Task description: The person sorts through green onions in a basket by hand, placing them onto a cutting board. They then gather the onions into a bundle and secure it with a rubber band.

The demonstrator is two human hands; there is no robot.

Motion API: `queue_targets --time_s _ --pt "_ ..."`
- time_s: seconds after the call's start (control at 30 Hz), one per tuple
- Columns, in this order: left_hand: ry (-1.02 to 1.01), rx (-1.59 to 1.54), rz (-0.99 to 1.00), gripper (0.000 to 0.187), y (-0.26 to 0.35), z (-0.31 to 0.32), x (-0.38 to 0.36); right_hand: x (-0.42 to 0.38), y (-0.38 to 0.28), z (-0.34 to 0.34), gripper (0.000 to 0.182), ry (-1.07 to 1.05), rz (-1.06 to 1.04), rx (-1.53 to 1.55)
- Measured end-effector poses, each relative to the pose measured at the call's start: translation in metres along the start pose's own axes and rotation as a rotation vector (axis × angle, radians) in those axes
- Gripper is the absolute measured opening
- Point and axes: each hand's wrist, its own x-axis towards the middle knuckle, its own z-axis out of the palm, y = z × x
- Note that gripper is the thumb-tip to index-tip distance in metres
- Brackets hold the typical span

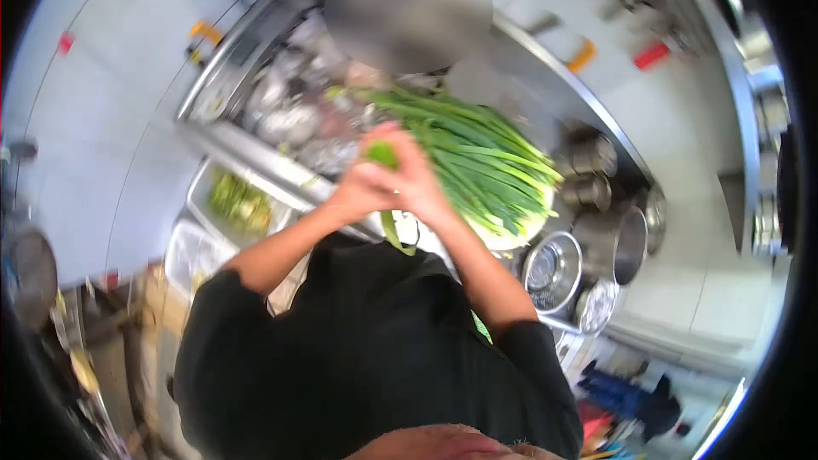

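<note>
My left hand and my right hand meet above the near edge of the counter. Both are closed around a green onion, whose green part shows between the fingers. A loose leaf hangs below the hands, against the dark shirt. Motion blurs the fingers, and most of what they grip is hidden. Just right of my right hand lies a large bundle of long green onions, leaves fanned toward the right. Part of a pale round tray shows under the bundle.
Crumpled plastic bags fill the left part of the metal basin. A tub of yellow-green trimmings and a white plastic container stand below it. At right are a colander and a steel pot. Another person is at lower right.
</note>
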Motion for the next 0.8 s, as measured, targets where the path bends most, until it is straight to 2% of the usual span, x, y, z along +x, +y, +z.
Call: queue_targets --time_s 0.03,0.07,0.13,0.17,0.2,0.23,0.33,0.37,0.4,0.47,0.5,0.53,0.57,0.67,0.7,0.73,0.8 --pt "0.112 -0.043 0.012 0.075 0.0 -0.016 -0.008 0.009 0.003 0.017 0.041 -0.07 0.072 0.257" --pt "0.21 -0.029 0.033 0.068 0.006 -0.033 -0.015 0.018 -0.007 0.023 0.047 -0.233 0.088 0.321" --pt "0.363 0.205 0.039 0.052 0.034 -0.064 -0.039 0.03 -0.007 0.032 0.054 -0.482 -0.268 -0.097" --pt "0.378 0.289 -0.027 0.048 0.053 -0.078 -0.052 0.022 -0.011 0.033 0.059 -0.397 -0.344 -0.306" --pt "0.447 0.377 -0.011 0.044 0.04 -0.107 -0.069 0.012 -0.015 0.035 0.065 -0.312 -0.414 -0.512" --pt "0.493 0.54 -0.019 0.043 0.034 -0.131 -0.088 0.009 -0.008 0.034 0.063 -0.254 -0.443 -0.555" --pt "0.596 0.857 -0.118 0.033 0.008 -0.199 -0.154 0.005 0.017 0.01 0.059 -0.348 -0.209 -0.245" --pt "0.551 0.922 -0.232 0.044 -0.012 -0.231 -0.18 0.003 0.012 -0.01 0.052 -0.371 -0.129 -0.141" --pt "0.502 0.988 -0.347 0.056 -0.038 -0.267 -0.207 0.0 0.038 -0.021 0.046 -0.308 -0.202 -0.226" --pt "0.404 1.306 -0.4 0.093 -0.096 -0.337 -0.273 -0.001 0.051 -0.061 0.04 -0.228 -0.177 -0.194" --pt "0.184 1.548 -1.245 0.118 -0.026 -0.268 -0.239 -0.004 0.047 -0.085 0.038 -0.123 -0.038 -0.093" --pt "-0.139 1.54 -1.477 0.117 -0.036 -0.291 -0.24 -0.007 0.04 -0.111 0.036 -0.013 0.099 0.011" --pt "-0.502 1.479 -1.636 0.118 -0.043 -0.311 -0.239 -0.008 0.035 -0.14 0.033 0.134 0.104 0.071" --pt "-0.535 1.216 -1.691 0.093 -0.091 -0.34 -0.211 -0.006 0.021 -0.246 0.018 0.565 0.036 0.194" --pt "-0.5 1.093 -1.589 0.085 -0.098 -0.347 -0.205 -0.003 0.011 -0.278 0.014 0.773 0.028 0.182" --pt "-0.465 0.97 -1.486 0.077 -0.089 -0.343 -0.193 -0.001 0.002 -0.311 0.014 0.89 -0.063 0.227" --pt "-0.377 0.855 -1.453 0.065 -0.059 -0.31 -0.156 0.016 -0.002 -0.388 0.016 1.083 -0.203 0.29"
